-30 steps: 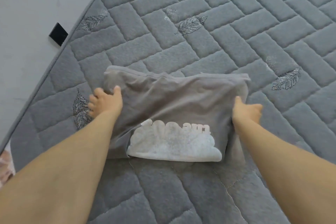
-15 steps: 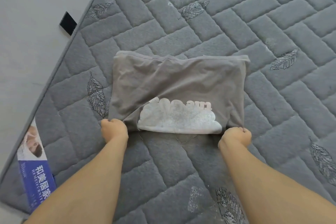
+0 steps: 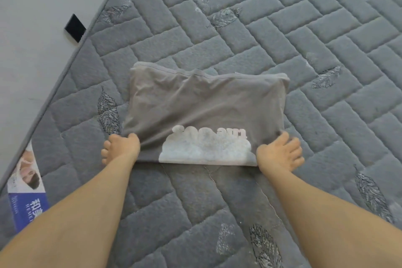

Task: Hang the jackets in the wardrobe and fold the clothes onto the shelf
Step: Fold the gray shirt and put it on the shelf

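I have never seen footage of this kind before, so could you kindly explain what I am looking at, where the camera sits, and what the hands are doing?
No machine here: a person wears a wide-angle camera on the head, looking forward and down, so both bare forearms reach in from the bottom edge. The surface is a grey quilted mattress with stitched leaf patterns, lying beside a pale floor. On it lies a folded grey T-shirt with a white print. The left hand grips the shirt's near left corner. The right hand is at the near right corner, fingers spread; whether it pinches the cloth is unclear. A blue printed label sits at the mattress edge.
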